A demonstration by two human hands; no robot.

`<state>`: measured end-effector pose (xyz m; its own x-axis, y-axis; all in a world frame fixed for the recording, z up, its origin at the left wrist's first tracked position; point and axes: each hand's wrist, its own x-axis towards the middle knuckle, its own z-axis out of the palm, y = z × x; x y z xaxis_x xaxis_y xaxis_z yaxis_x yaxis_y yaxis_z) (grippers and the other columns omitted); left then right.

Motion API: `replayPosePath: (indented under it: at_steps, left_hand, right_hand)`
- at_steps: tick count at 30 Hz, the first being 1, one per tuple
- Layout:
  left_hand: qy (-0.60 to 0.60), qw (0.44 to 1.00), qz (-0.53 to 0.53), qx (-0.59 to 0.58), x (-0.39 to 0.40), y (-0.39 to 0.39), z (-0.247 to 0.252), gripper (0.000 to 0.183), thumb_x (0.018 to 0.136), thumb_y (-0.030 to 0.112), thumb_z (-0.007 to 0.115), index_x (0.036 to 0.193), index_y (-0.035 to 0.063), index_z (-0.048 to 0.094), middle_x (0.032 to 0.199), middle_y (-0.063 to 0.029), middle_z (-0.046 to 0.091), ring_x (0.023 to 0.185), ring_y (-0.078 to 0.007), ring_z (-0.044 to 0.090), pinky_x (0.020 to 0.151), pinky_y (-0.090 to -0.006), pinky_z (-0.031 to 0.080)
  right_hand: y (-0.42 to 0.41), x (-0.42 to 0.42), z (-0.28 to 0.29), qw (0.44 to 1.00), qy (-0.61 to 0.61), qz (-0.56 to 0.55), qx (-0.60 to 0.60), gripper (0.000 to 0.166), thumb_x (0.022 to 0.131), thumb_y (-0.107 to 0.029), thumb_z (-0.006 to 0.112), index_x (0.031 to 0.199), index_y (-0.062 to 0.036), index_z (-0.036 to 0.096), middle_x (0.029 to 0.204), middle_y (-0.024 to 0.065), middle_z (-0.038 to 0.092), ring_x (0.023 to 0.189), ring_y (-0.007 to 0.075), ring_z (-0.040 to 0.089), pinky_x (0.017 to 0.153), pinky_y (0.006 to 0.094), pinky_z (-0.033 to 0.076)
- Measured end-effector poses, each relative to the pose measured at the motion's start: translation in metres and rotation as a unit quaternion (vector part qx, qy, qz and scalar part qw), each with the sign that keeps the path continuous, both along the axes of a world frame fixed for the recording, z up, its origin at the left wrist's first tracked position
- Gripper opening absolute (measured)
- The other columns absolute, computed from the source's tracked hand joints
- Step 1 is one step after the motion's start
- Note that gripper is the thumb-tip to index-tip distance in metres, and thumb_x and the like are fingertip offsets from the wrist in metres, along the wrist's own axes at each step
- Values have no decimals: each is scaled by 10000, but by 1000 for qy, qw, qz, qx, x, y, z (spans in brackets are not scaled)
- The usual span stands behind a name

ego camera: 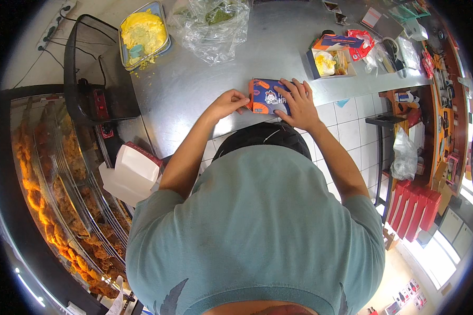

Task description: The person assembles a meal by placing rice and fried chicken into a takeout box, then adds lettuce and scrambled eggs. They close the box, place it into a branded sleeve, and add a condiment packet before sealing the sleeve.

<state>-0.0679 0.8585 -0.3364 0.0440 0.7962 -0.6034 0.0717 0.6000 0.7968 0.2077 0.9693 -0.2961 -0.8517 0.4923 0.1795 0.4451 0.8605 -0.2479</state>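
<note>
A small purple and orange printed cardboard food box (263, 97) lies on the steel worktop (189, 106), near its front edge. My left hand (229, 104) is at its left end, thumb and fingers pinched at the orange end flap. Across the right part of the lid lies my right hand (299, 104), fingers spread over the top and thumb along the near edge. The lid covers whatever is inside. Further right stands a similar box with its lid up (337, 42), holding yellow rice (324, 63) and a wrapped brown item (341, 63).
A metal tray of yellow rice (145, 33) with a green scoop stands back left, grains spilled beside it. Greens sit in a clear plastic bag (211, 35) at the back. A heated display case of fried food (67, 189) and an open white carton (136, 169) are left.
</note>
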Motion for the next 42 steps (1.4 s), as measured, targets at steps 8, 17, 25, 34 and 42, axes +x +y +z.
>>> replayPosePath:
  at_steps: [8,17,25,34,42]
  left_hand:
    - [18,991,-128,-34,-11,21,-7,349,887,348,737,1011,21,733,851,-22,693,632,-98,569,497,-253,378]
    - [-113,986,-36,-119,-15,22,-16,211,851,212,766,926,24,710,680,7,553,590,-89,491,475,-225,361]
    - [-349,894,246,-137,10,-31,-7,199,962,147,677,1132,66,613,1020,-62,659,914,-162,657,829,-271,576]
    - [-389,859,334,-1,34,-51,-18,214,994,117,621,1197,61,579,1128,-59,636,1002,-160,632,913,-272,537]
    - [-365,831,417,54,61,-53,-18,276,999,109,614,1258,67,527,1138,-74,632,1034,-166,621,961,-316,523]
  right_hand:
    - [-1,-1,-3,1000,6,-8,2,669,866,-532,639,1422,-183,509,1491,105,443,1375,383,380,1163,595,206]
    - [1,-3,-3,999,32,-2,1,663,853,-502,664,1410,-171,526,1475,115,457,1347,388,401,1151,597,215]
    - [-1,-3,-4,999,37,-5,-6,666,841,-494,685,1402,-165,539,1478,112,462,1346,391,406,1145,596,220]
    - [1,-5,-5,999,39,0,-4,680,833,-481,700,1407,-159,532,1476,118,463,1346,394,399,1141,591,221]
    - [1,-5,-5,1000,28,1,-4,697,826,-493,707,1412,-162,527,1481,116,455,1356,398,388,1145,587,217]
